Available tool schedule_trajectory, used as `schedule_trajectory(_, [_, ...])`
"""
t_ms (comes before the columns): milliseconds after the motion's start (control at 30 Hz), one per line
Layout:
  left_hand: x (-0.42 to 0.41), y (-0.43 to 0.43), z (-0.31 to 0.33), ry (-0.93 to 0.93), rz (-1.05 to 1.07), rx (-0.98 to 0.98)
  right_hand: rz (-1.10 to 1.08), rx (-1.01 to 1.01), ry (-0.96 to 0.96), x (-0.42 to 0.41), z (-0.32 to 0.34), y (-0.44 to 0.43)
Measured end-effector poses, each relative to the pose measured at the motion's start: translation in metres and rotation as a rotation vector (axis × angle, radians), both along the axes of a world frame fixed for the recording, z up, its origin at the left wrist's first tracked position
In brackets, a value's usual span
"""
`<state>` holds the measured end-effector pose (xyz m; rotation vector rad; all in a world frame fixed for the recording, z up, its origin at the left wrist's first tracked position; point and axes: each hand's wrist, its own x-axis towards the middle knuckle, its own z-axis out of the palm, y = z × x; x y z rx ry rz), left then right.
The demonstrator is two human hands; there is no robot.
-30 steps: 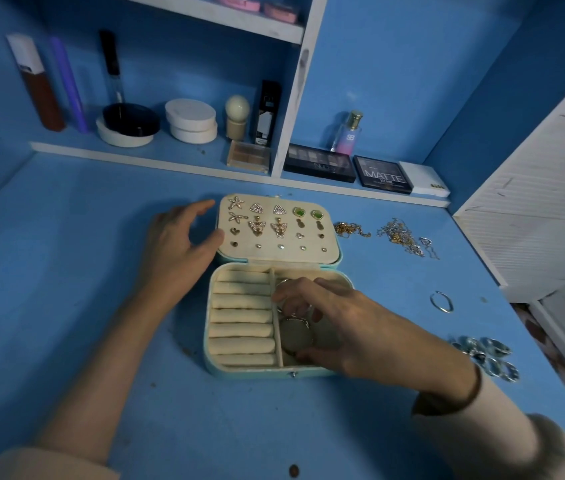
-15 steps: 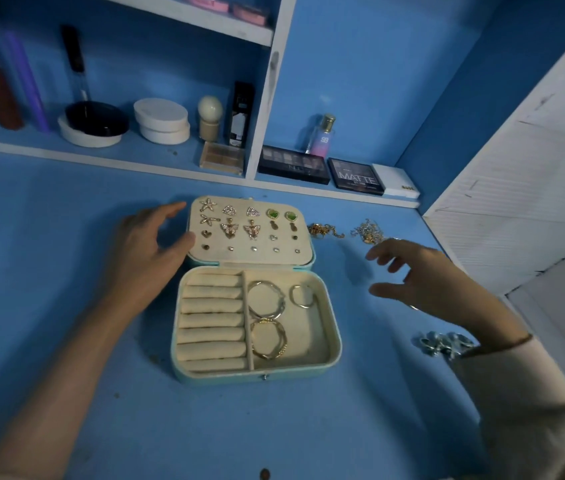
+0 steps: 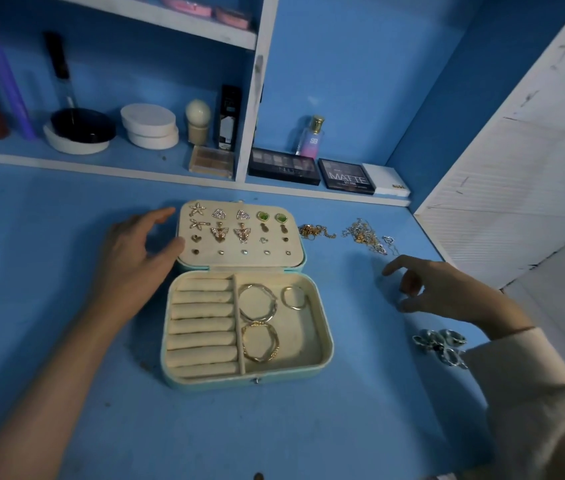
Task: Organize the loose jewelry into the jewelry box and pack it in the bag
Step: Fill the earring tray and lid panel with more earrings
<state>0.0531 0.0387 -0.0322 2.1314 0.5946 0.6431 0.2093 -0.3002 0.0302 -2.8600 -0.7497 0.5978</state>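
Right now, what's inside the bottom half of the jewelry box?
In the jewelry box: a big silver hoop, a small hoop and a gold bracelet on the right, bare padded rolls on the left. Nothing covers them.

The jewelry box [image 3: 211, 383] has a teal exterior and cream lining. The table [image 3: 66, 237] is solid blue. The heart earrings [image 3: 263, 216] are green with gold edging. The bangle [image 3: 259, 342] is gold; the large hoop [image 3: 257, 302] is silver-toned. The loose rings [image 3: 442, 344] are silver. The chains [image 3: 366, 235] mix gold and silver. The palette [image 3: 346, 176] is black with white "MATTE" lettering.
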Motion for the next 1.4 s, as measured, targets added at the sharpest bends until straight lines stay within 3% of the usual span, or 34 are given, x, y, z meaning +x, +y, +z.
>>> schedule_trajectory(200, [-0.001,0.0,0.0,0.019,0.01,0.004,0.046,0.052,-0.132,-0.004,-0.005,0.011])
schedule_trajectory(300, [0.0,0.001,-0.001,0.013,0.006,0.006,0.1,0.259,-0.224,-0.017,-0.004,0.025])
schedule_trajectory(467, [0.0,0.003,-0.003,0.015,0.008,0.004,0.404,0.557,-0.283,-0.055,0.001,0.062])
schedule_trajectory(733, [0.001,0.005,-0.005,-0.009,-0.009,0.003,0.647,0.444,-0.429,-0.074,-0.019,0.093])
schedule_trajectory(1067, [0.001,0.003,-0.004,-0.006,-0.001,0.008,0.672,0.423,-0.531,-0.073,-0.021,0.094])
schedule_trajectory(1400, [0.002,0.005,-0.005,-0.007,-0.006,0.039,0.639,0.458,-0.483,-0.071,-0.025,0.093])
